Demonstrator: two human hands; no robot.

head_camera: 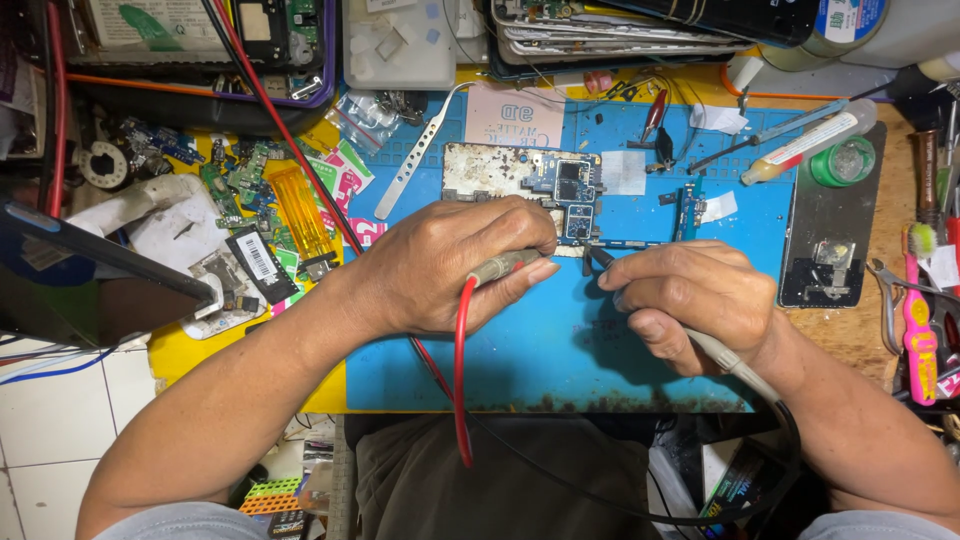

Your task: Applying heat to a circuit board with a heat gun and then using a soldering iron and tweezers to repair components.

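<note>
My left hand (455,265) is curled tight round a probe (505,264) with a red lead (461,360) that drops toward my lap. Its tip points right and a little up, toward the board (520,180), though my fingers hide where it lands; I think it touches the board's lower edge, but I can't be sure.

My right hand (690,300) is clenched on the other probe (603,259), the black one, whose cable (745,375) runs back past my wrist. That tip points left and up, meeting the same lower edge just beside my left fingertips.

The board lies straight ahead of both hands, its long axis running left to right across the blue mat (560,350). The hands are about equally near it, my left knuckles overlapping its bottom edge.

Further out: a metal pry tool (415,155) lies slantwise left of the board, a syringe tube (810,145) at the far right, and a pink toothbrush (918,320) at the bench edge.
</note>
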